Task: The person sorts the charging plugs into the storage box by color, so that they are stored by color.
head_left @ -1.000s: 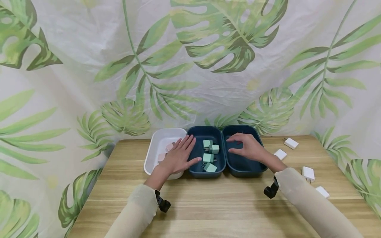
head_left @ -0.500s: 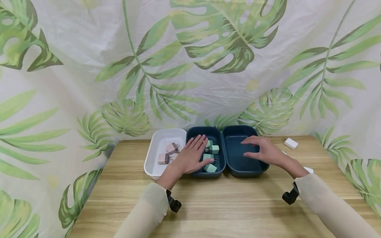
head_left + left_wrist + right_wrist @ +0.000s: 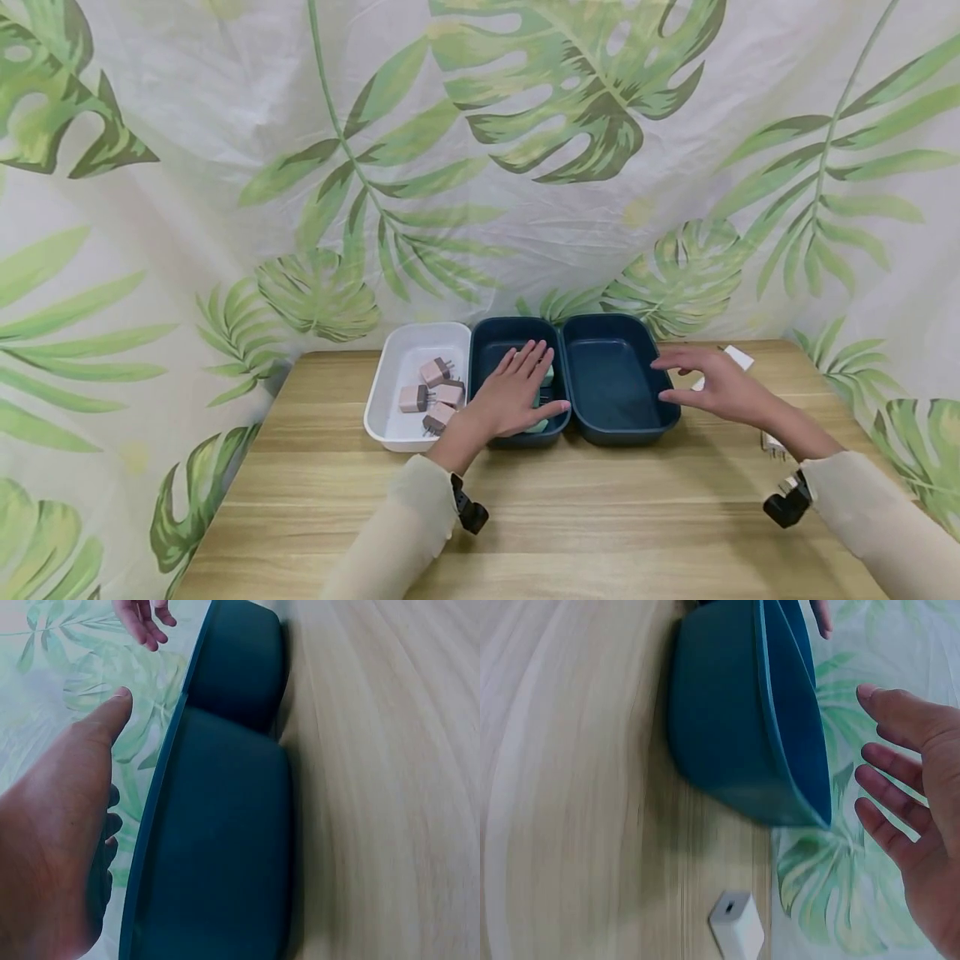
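My left hand (image 3: 510, 400) hovers flat over the middle dark blue tray (image 3: 491, 346), fingers straight, holding nothing. Beneath it, mint green plug chargers (image 3: 547, 377) are mostly covered. My right hand (image 3: 720, 390) is just beyond the right edge of another dark blue tray (image 3: 611, 375), which has nothing in it. In the right wrist view, the thumb and fingers of the right hand (image 3: 922, 780) are loosely bent and spread, with nothing between them. White plug chargers (image 3: 738, 358) lie on the table, partly hidden by the right hand and arm; one white charger (image 3: 739, 926) shows in the right wrist view.
A white tray (image 3: 386, 400) on the left holds several pink plug chargers (image 3: 412, 398). All three trays stand side by side at the back of the wooden table (image 3: 585, 517), before a leaf-patterned cloth (image 3: 420, 167).
Both hands have moved right. The left went from above the white tray to above the middle tray, uncovering the pink chargers. The right left the space over the right tray toward the white chargers.
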Motion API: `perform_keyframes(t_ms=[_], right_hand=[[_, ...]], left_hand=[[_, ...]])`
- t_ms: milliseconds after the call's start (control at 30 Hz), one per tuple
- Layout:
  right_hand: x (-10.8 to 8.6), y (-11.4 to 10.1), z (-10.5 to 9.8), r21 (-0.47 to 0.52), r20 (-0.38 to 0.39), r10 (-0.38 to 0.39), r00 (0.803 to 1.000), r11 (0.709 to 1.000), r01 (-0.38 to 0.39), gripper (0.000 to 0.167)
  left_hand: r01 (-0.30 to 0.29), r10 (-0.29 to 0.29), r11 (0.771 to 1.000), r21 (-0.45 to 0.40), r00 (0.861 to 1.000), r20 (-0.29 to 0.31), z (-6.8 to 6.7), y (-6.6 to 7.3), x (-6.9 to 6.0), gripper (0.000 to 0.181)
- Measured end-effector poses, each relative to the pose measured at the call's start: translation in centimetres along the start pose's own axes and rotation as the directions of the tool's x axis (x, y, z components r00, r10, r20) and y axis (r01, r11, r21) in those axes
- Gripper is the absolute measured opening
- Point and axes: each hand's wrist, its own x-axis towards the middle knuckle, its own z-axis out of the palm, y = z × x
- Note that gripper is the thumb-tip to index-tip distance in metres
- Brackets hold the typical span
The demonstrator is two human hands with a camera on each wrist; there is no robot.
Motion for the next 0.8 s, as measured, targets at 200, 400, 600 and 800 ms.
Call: perform_keyframes(t_ms=[200, 400, 600, 800], right_hand=[[-2.1, 1.0, -1.3, -0.023, -0.023, 0.001, 1.000, 1.000, -0.001, 0.040], [-3.5, 1.7, -2.2, -0.031, -0.032, 0.027, 0.999, 0.999, -0.028, 0.040], [-4.6, 2.9, -2.8, -0.064, -0.013, 0.059, 0.998, 0.996, -0.060, 0.045], [-5.5, 4.6, -3.1, -0.063, -0.004, 0.070, 0.998, 0.996, -0.070, 0.049]], left_hand=[[0.008, -0.009, 1.000, 0.024, 1.000, 0.012, 0.5, 1.2, 0.8, 0.094], [0.011, -0.011, 1.000, 0.019, 1.000, 0.020, 1.3, 2.0, 1.3, 0.094], [-0.010, 0.010, 1.000, 0.013, 1.000, 0.003, 1.7, 2.9, 1.9, 0.094], [-0.022, 0.022, 0.999, 0.050, 1.000, -0.001, 2.2, 3.9, 2.5, 0.094]])
